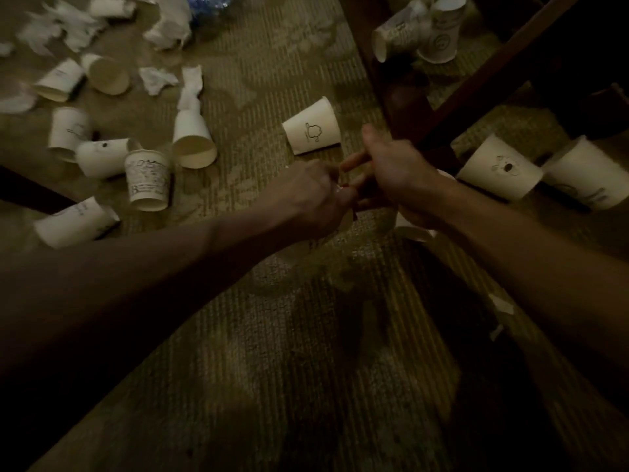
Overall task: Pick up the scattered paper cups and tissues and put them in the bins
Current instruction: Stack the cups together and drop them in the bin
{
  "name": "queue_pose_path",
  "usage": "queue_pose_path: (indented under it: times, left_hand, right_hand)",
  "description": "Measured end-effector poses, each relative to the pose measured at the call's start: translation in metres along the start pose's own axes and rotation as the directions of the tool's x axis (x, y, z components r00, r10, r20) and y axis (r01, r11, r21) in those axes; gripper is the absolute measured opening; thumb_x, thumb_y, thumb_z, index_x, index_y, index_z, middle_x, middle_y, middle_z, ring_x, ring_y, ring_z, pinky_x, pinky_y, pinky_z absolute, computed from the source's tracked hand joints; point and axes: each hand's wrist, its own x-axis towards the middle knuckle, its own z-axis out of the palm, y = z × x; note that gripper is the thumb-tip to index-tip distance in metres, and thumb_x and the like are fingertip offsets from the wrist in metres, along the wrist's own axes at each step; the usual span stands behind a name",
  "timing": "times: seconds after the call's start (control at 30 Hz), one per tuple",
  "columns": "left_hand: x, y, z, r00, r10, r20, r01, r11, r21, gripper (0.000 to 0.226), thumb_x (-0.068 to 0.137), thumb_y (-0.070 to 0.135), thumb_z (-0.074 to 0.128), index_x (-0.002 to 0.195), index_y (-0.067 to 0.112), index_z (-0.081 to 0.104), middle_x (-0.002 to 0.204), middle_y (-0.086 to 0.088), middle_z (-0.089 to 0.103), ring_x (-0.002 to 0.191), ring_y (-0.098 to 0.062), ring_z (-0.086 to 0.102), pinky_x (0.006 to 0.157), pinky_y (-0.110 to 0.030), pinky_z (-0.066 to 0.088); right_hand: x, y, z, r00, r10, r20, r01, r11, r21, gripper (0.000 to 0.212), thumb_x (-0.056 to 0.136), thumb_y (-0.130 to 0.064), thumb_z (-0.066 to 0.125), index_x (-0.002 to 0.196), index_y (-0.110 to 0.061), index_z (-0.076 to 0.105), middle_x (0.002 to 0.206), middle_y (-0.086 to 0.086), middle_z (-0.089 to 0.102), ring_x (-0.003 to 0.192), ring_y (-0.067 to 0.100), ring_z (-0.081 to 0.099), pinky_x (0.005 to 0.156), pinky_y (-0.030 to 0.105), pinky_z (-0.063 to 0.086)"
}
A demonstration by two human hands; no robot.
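My left hand (311,195) and my right hand (394,168) meet over the patterned carpet, their fingers curled and touching each other. A white paper cup (413,229) shows partly from under my right wrist; whether that hand grips it I cannot tell. Just beyond the hands lies a paper cup with a drawing (311,127) on its side. Several more cups (148,180) lie and stand at the left. Two cups (500,168) lie at the right. Crumpled tissues (156,80) are scattered at the upper left. No bin is in view.
A dark wooden furniture leg (405,107) and a slanting rail (510,63) stand right behind my right hand. Two cups (439,32) sit behind them. A crumpled blue plastic thing (211,1) lies at the top edge. Another dark bar (30,195) crosses the left.
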Motion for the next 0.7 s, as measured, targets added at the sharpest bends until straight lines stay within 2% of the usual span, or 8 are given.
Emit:
queue_pose_path:
  times: [0.13,0.2,0.3,0.37,0.43,0.57,0.63,0.7]
  left_hand:
    - [0.005,-0.006,-0.005,0.990,-0.083,-0.111,0.085,0.996,0.011,0.033,0.097,0.050,0.052,0.076,0.025,0.055,0.069,0.011,0.058,0.055,-0.003,0.057,0.040,-0.018,0.035]
    - [0.004,-0.014,-0.005,0.978,-0.198,-0.067,0.189,0.975,-0.120,0.026,0.097,0.043,0.055,0.080,0.023,0.058,0.073,0.008,0.059,0.060,-0.007,0.059,0.041,-0.018,0.039]
    - [-0.003,-0.024,-0.004,0.946,-0.319,0.063,0.324,0.913,-0.248,0.022,0.096,0.045,0.057,0.083,0.027,0.059,0.080,0.000,0.063,0.065,-0.015,0.063,0.035,-0.017,0.042]
    - [-0.007,-0.027,-0.003,0.933,-0.344,0.107,0.360,0.893,-0.271,0.021,0.096,0.045,0.057,0.082,0.029,0.058,0.078,-0.002,0.061,0.057,-0.013,0.063,0.032,-0.017,0.042]
    - [-0.006,-0.027,-0.001,0.929,-0.351,0.119,0.371,0.884,-0.286,0.020,0.097,0.044,0.055,0.083,0.030,0.057,0.077,-0.001,0.060,0.055,-0.011,0.062,0.032,-0.016,0.041]
    - [-0.004,-0.023,0.001,0.925,-0.358,0.131,0.381,0.882,-0.279,0.017,0.099,0.046,0.049,0.099,0.031,0.056,0.081,0.000,0.059,0.063,-0.015,0.061,0.032,-0.016,0.042]
    - [-0.005,-0.022,0.002,0.931,-0.342,0.125,0.364,0.893,-0.266,0.019,0.100,0.047,0.047,0.105,0.031,0.055,0.084,0.000,0.058,0.065,-0.016,0.061,0.034,-0.017,0.044]
    - [-0.005,-0.021,0.002,0.933,-0.334,0.136,0.359,0.894,-0.268,0.023,0.100,0.048,0.045,0.110,0.030,0.054,0.089,-0.002,0.059,0.070,-0.018,0.063,0.037,-0.020,0.047]
  right_hand:
    - [0.020,0.000,0.012,0.945,-0.239,-0.224,0.209,0.966,-0.149,0.047,0.103,-0.047,0.036,0.086,-0.012,0.063,0.070,0.003,0.065,0.063,0.018,0.070,0.053,0.032,0.057]
    - [0.030,0.006,0.004,0.896,-0.341,-0.285,0.218,0.896,-0.387,0.044,0.103,-0.043,0.035,0.082,-0.014,0.060,0.080,0.004,0.062,0.076,0.021,0.065,0.065,0.036,0.051]
    - [0.045,0.020,-0.016,0.968,-0.231,-0.099,0.085,0.671,-0.737,0.035,0.103,-0.036,0.037,0.081,-0.015,0.053,0.092,0.008,0.051,0.087,0.024,0.049,0.073,0.031,0.032]
    - [0.051,0.024,-0.020,0.996,-0.092,-0.014,0.044,0.598,-0.801,0.032,0.102,-0.039,0.042,0.091,-0.013,0.056,0.095,0.009,0.050,0.086,0.025,0.049,0.074,0.031,0.034]
    - [0.052,0.024,-0.017,0.998,-0.029,0.059,0.065,0.572,-0.818,0.037,0.102,-0.039,0.044,0.081,-0.011,0.056,0.085,0.004,0.053,0.076,0.018,0.051,0.071,0.030,0.036]
    - [0.047,0.032,-0.011,0.990,-0.073,0.118,0.138,0.412,-0.901,0.041,0.102,-0.034,0.047,0.064,-0.017,0.044,0.078,0.003,0.049,0.078,0.020,0.048,0.073,0.032,0.035]
    - [0.040,0.037,-0.010,0.986,-0.094,0.136,0.162,0.385,-0.909,0.036,0.100,-0.029,0.052,0.066,-0.016,0.049,0.086,0.006,0.055,0.080,0.020,0.050,0.072,0.032,0.036]
    - [0.033,0.038,-0.011,0.980,-0.118,0.160,0.196,0.452,-0.870,0.026,0.097,-0.026,0.057,0.077,-0.010,0.063,0.090,0.009,0.065,0.079,0.020,0.056,0.069,0.032,0.039]
